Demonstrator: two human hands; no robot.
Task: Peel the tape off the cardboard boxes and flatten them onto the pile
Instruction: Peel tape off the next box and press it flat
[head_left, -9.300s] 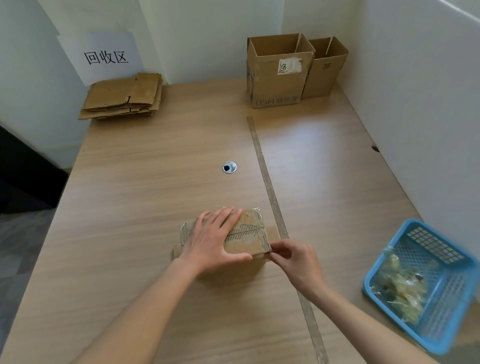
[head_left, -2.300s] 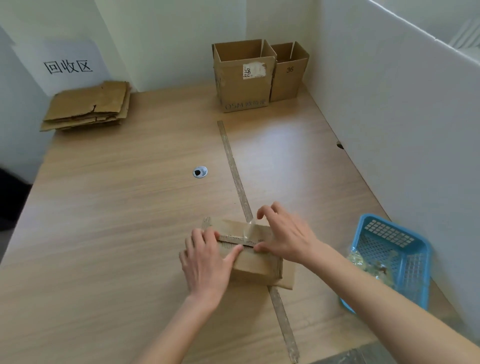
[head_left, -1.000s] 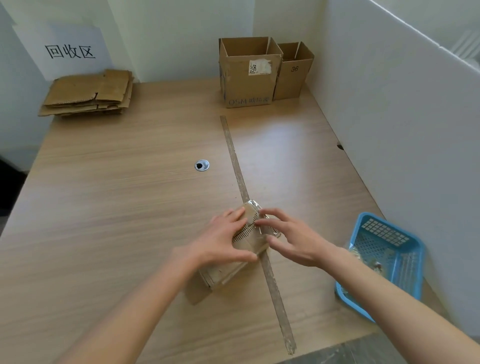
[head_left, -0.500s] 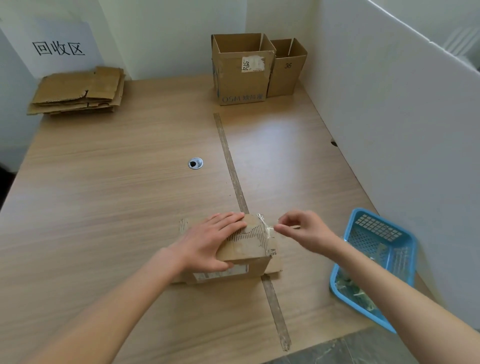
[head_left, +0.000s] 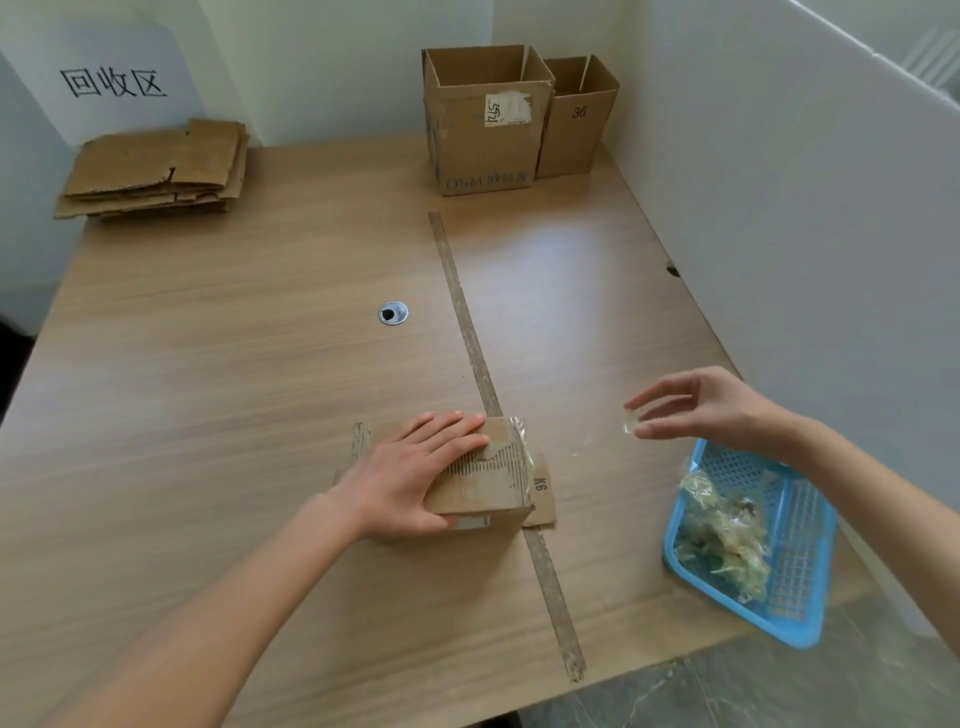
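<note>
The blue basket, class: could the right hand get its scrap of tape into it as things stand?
Probably yes. The right hand pinches the tape scrap just beyond the blue basket, whose top is open, with nothing between them.

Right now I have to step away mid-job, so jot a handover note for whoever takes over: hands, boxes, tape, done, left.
Left hand rests flat on the small box, near the table's front.
Right hand pinches a clear tape scrap beside the blue basket of peeled tape.
Done: flattened pile at the far left corner.
Left: drop the scrap, peel the clear tape left at the small box's right edge, flatten it, then do the large box and the box marked 36 at the back.
</note>
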